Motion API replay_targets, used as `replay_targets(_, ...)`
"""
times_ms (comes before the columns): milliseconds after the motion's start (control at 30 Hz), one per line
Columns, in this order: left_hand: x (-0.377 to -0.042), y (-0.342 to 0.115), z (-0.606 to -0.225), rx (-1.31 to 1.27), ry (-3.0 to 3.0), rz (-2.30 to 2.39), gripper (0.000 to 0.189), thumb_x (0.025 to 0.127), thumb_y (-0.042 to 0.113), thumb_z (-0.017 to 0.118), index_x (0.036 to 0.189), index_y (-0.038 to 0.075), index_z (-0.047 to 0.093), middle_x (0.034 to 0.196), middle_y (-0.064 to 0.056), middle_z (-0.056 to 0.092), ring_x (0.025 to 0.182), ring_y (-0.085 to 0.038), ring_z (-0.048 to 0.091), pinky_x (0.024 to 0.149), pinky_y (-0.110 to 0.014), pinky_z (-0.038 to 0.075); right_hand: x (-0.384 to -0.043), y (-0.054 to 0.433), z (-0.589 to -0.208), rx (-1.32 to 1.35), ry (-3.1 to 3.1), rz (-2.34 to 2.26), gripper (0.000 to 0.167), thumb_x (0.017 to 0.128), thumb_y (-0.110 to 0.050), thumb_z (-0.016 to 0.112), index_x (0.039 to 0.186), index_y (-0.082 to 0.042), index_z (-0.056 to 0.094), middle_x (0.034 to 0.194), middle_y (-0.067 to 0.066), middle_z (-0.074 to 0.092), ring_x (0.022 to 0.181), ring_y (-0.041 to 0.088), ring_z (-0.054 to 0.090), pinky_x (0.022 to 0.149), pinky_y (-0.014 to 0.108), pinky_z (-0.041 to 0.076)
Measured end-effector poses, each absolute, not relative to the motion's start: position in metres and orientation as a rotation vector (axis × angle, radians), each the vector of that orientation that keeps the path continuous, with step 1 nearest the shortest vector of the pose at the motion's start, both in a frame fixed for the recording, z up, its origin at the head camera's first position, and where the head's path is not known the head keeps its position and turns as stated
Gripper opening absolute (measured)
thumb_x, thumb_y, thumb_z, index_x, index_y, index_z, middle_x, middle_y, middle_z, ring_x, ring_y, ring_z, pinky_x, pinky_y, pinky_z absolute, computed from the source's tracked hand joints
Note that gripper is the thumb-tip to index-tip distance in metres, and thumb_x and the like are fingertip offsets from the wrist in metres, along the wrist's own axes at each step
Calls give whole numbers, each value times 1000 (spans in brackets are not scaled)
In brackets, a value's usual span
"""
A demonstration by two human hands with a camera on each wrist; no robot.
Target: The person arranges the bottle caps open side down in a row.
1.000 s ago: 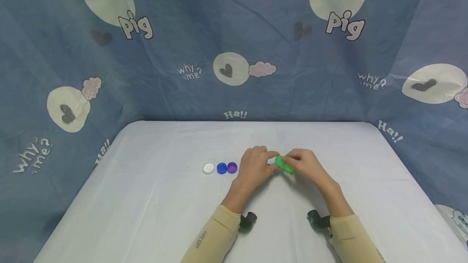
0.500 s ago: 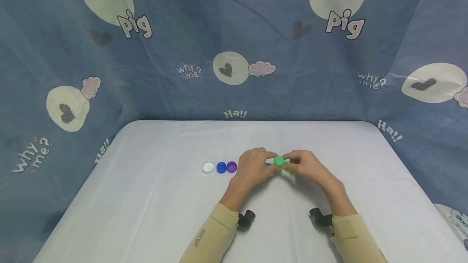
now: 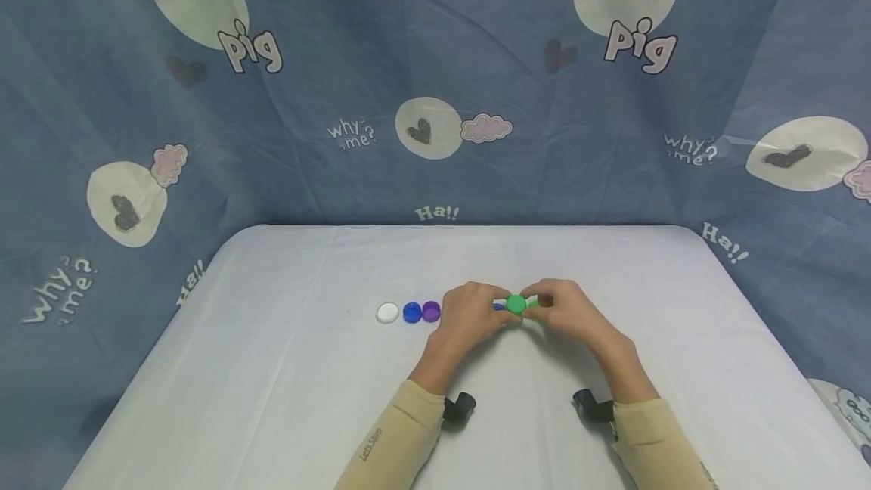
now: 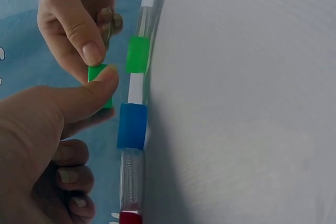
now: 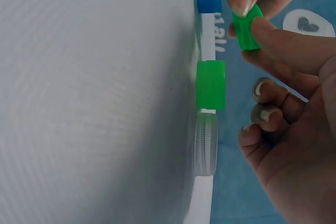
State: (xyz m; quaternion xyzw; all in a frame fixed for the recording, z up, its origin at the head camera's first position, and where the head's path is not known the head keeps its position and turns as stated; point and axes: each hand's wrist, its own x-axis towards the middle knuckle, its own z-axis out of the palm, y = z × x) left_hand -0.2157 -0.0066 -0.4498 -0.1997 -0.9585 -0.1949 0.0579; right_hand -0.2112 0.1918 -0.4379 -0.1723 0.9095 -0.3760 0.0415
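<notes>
One green cap (image 3: 516, 304): up in the air over the white table (image 3: 306, 399), just above the row and not touching it.
Left hand (image 3: 471, 317): thumb and a finger are closed on one side of the cap; its other fingers curl in with nothing in them.
Right hand (image 3: 565, 312): thumb and a finger pinch the other side; its spare fingers curl in and hold nothing too.
Why both hands: maybe because the cap is little, so fingertips fit best and two pinches stop it tipping.
Row below: a blue cap (image 4: 132, 126) and a second green cap (image 5: 211, 85) sit in a line, it seems on purpose.
Head view: only this one shows the white cap (image 3: 387, 313), dark blue cap (image 3: 411, 313) and purple cap (image 3: 431, 311).
Left wrist view: shows a ridged clear cap (image 4: 131, 179) and a red cap (image 4: 130, 217), which the head view misses.
Right wrist view: shows another clear cap (image 5: 206, 145) just past the second green cap.
</notes>
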Motion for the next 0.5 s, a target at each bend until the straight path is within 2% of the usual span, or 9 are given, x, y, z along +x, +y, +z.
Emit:
replay_targets(267, -213, -2, -452, -531, -2872, -570, 37, 77, 52, 79, 106, 29, 77, 94, 9, 77, 62, -5, 55, 51, -22, 38, -210, 188, -441, -489, 2823, -1089, 26, 86, -18, 74, 111, -10, 74, 68, 2, 52, 62, 15, 44, 56, 29, 40)
replay_targets(500, -212, 1, -452, -495, -2874, -550, 32, 78, 49, 80, 104, 30, 77, 93, 10, 77, 65, -6, 59, 52, -23, 40, -212, 187, -442, -477, 2862, -1032, 23, 87, -20, 74, 109, -13, 75, 66, 2, 51, 60, 14, 44, 54, 30, 40)
